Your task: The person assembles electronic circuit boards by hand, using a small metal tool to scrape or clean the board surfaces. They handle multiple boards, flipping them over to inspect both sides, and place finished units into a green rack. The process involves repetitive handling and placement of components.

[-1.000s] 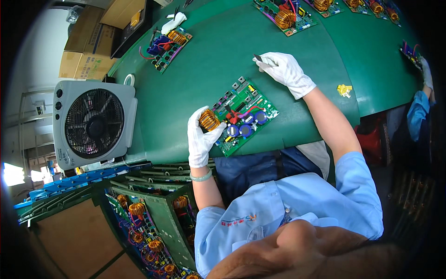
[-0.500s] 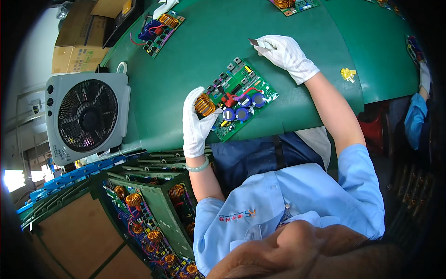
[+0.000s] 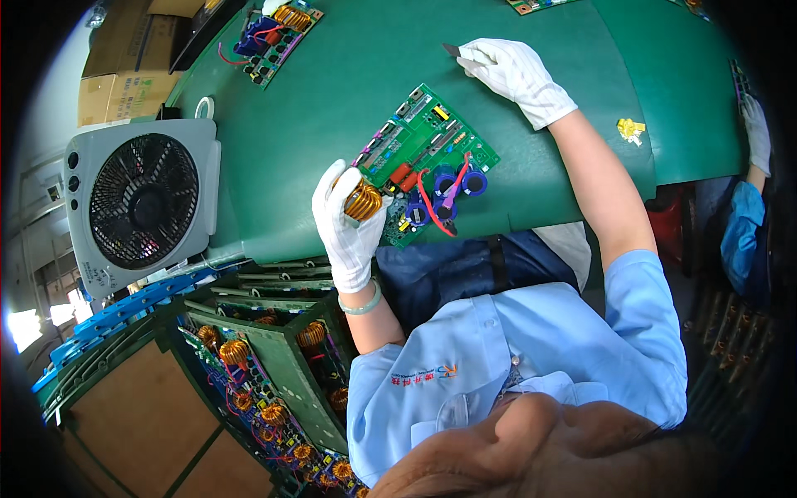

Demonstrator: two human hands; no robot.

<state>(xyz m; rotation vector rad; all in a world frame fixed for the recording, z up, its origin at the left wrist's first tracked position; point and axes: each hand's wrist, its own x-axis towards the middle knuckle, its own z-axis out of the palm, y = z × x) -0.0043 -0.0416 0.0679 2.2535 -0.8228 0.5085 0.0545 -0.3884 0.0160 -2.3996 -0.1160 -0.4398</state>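
A green circuit board is tilted up off the table, its near edge lower than its far edge. Gripping it by the copper-wound coil at its left corner is my gloved left hand. Blue capacitors stick out along the board's near side, with a red wire looping over them. To the far right of the board, my gloved right hand pinches a small dark flat tool with a pointed tip; most of it is hidden in the fingers. The tool and board are apart.
Another board with coil and capacitors lies at the far left of the green table. A grey box fan stands at left. Green racks hold several boards below. A yellow ribbon-like piece lies right; a co-worker's gloved hand is beyond.
My left hand has tipped the board up, so its capacitors now lean toward me and the red wire hangs over them. My right hand still pinches the dark tool, away from the board.
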